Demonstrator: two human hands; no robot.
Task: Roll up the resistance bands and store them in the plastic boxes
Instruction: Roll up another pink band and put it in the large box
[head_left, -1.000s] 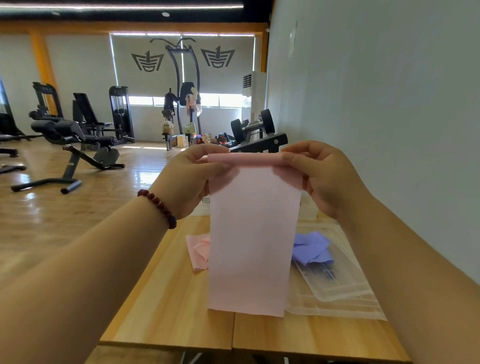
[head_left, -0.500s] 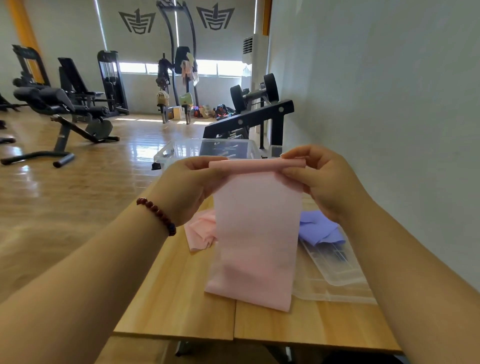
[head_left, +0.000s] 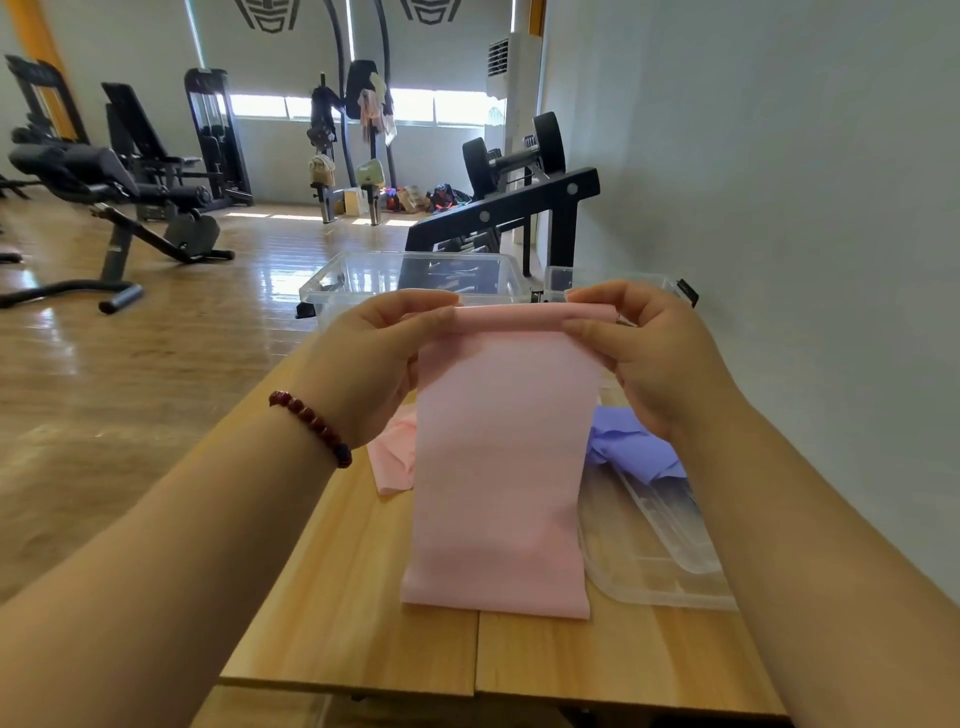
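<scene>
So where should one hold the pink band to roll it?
Probably at both ends of the rolled top edge, one hand from each side, as the left hand and right hand pinch it: the pink band hangs flat, lower end resting on the table.

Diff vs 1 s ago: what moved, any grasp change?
The head view tipped down, bringing the boxes into sight beyond the hands. The pink band hung straight before; its lower end now looks settled on the table. No grasp change: left hand and right hand still pinch its rolled top edge. Purple band stays on the lid.
</scene>
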